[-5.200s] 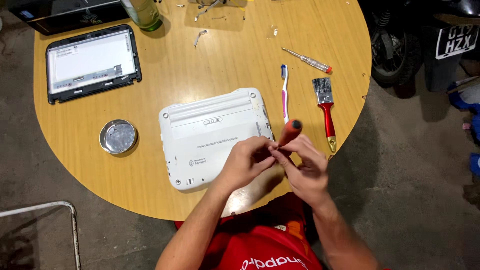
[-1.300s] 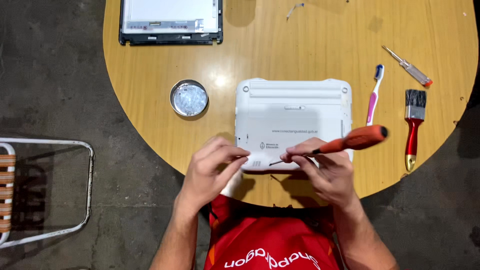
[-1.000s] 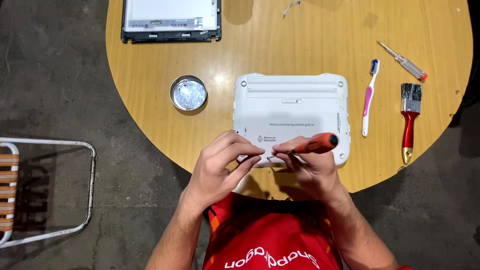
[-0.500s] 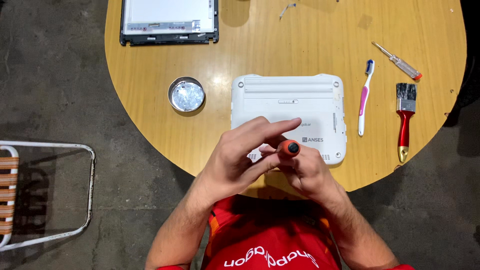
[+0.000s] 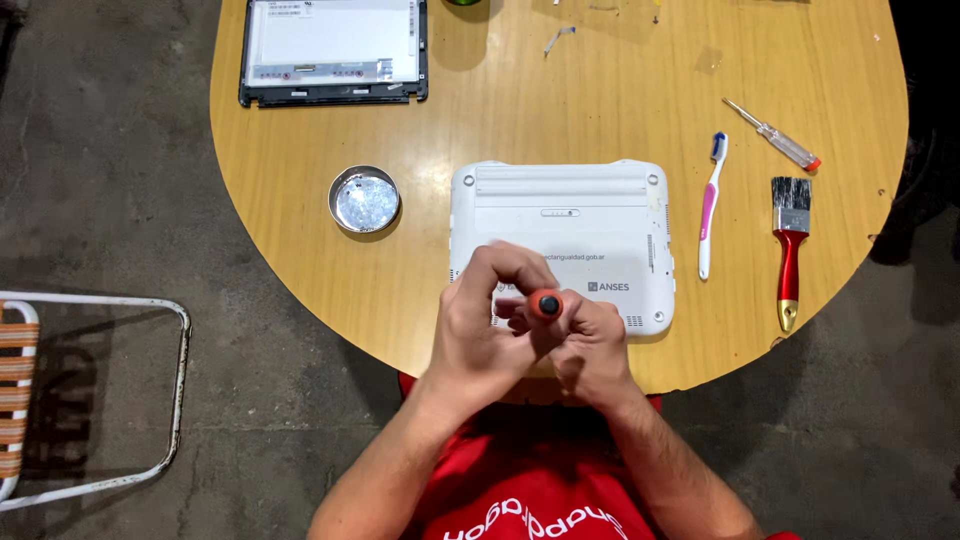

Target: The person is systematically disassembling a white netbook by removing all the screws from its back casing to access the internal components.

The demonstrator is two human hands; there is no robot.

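Left hand: our left hand (image 5: 485, 330) curls around the upper part of the screwdriver, fingers bent over the front of the handle, pressed against the right hand.
Right hand: our right hand (image 5: 590, 345) closes around the same handle from the other side; both hands are together, clamped on the tool.
Screwdriver: we see the orange-handled screwdriver (image 5: 547, 303) end-on, upright, its dark cap facing the camera; the shaft and tip are hidden beneath our hands.
Laptop: the white laptop (image 5: 560, 235) lies underside up near the table's front edge; our hands are over its near left part.
Table: the round wooden table (image 5: 480, 110) carries every item listed.
Tin dish: a small round metal dish (image 5: 364, 199) sits just left of the laptop.
Screen panel: a black-framed screen panel (image 5: 333, 48) lies at the far left, well apart.
Toothbrush: a pink and white toothbrush (image 5: 711, 202) lies just right of the laptop.
Paintbrush: a red-handled paintbrush (image 5: 789, 245) lies farther right.
Second screwdriver: a clear-handled screwdriver (image 5: 775, 136) lies beyond the paintbrush.
Chair: a metal-framed chair (image 5: 60, 400) stands on the floor, left.
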